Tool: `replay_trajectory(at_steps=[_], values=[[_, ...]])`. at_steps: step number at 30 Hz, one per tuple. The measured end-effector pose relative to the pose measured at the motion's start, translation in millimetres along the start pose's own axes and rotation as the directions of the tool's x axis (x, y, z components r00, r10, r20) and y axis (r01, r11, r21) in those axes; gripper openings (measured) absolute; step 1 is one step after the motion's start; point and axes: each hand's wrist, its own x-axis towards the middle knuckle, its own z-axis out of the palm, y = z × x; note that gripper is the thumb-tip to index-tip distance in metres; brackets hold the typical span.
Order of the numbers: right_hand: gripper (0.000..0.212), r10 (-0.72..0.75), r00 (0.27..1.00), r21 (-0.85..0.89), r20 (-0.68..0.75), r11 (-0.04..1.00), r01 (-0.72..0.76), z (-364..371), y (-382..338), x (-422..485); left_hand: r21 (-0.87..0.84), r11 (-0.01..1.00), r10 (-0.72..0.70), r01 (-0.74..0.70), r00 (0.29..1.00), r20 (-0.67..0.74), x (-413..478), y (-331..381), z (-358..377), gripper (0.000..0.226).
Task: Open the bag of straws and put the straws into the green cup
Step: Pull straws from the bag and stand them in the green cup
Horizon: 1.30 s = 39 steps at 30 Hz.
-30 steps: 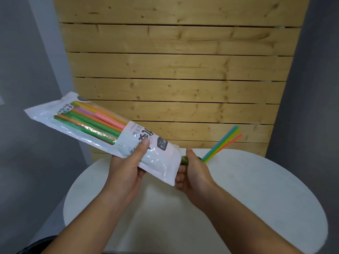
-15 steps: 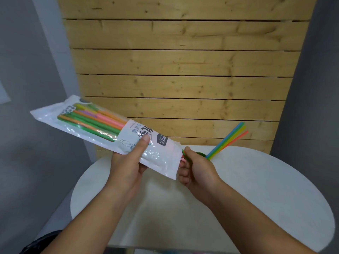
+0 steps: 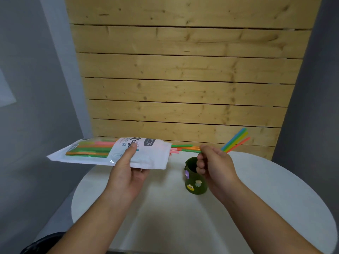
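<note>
Grey walls flank a wooden slat panel behind the round white tabletop, where the green cup stands beneath the right hand, which pinches straws poking from the bag that the left hand grips level beside it

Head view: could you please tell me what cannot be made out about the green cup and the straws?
All in the head view:
- The green cup: the right hand covers its right side and much of its inside.
- The leaning straws: lower ends hidden behind that hand.
- The pinched straws: motion blur hides their number.
- The bag: print too blurred to read.
</note>
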Motion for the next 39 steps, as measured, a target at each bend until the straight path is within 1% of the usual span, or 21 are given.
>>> replay_trajectory(at_steps=[1,3,6,8,10,11,14,15,19,24,27,30,33,39], values=[[0.016,0.007,1.000,0.053,0.009,0.999,-0.007,-0.9,-0.5,0.2,-0.011,1.000,0.002,-0.002,1.000,0.002,0.0,0.8,0.1,0.023],[0.022,0.028,0.999,0.119,0.020,0.992,-0.030,-0.8,-0.6,-1.2,-0.027,1.000,0.003,-0.003,1.000,0.007,-0.5,2.0,1.2,0.024],[0.033,0.060,0.998,0.108,0.035,0.992,-0.064,3.1,3.4,-2.5,-0.037,0.999,0.007,-0.006,1.000,0.016,-2.5,2.1,3.8,0.026],[0.035,0.080,0.994,0.095,0.073,0.992,-0.086,7.8,8.4,-3.8,-0.038,0.999,0.005,-0.004,1.000,0.022,-4.0,1.1,4.7,0.027],[0.031,0.076,0.992,0.073,0.097,0.994,-0.083,14.1,13.3,-5.4,-0.035,0.999,0.000,0.001,1.000,0.023,-5.7,-1.1,5.2,0.024],[0.027,0.064,0.993,0.089,0.099,0.993,-0.073,17.5,15.4,-5.8,-0.032,0.999,-0.005,0.006,1.000,0.022,-6.6,-2.9,5.4,0.023],[0.017,0.032,0.996,0.212,0.087,0.976,-0.050,25.5,17.1,-6.1,-0.026,0.999,-0.024,0.025,0.999,0.031,-8.9,-9.5,6.3,0.024],[0.017,0.021,0.998,0.218,0.067,0.975,-0.035,26.9,16.8,-4.7,-0.030,0.999,-0.027,0.028,0.999,0.032,-9.0,-10.9,6.8,0.026],[0.025,-0.037,0.999,0.141,-0.023,0.989,0.040,27.6,17.9,2.1,-0.055,0.998,-0.032,0.032,0.999,0.011,-7.9,-12.5,6.6,0.027],[0.028,-0.098,0.992,0.057,-0.083,0.993,0.102,17.1,10.7,3.5,-0.087,0.995,-0.052,0.051,0.999,-0.012,-4.3,-11.6,3.3,0.023],[0.029,-0.138,0.987,0.028,-0.083,0.990,0.141,9.7,4.9,4.4,-0.110,0.992,-0.070,0.067,0.997,-0.028,-0.9,-11.6,0.7,0.025],[0.027,-0.170,0.983,0.030,-0.075,0.985,0.173,3.3,0.0,5.2,-0.128,0.989,-0.086,0.080,0.996,-0.040,2.7,-11.8,-1.5,0.023],[0.023,-0.186,0.980,0.072,-0.075,0.979,0.192,-5.2,-7.6,7.1,-0.154,0.985,-0.088,0.079,0.995,-0.055,7.3,-10.8,-4.5,0.020],[0.021,-0.213,0.972,0.079,-0.099,0.972,0.221,-28.8,-21.7,9.9,-0.175,0.982,-0.084,0.072,0.995,-0.060,17.1,-6.6,-13.5,0.024]])
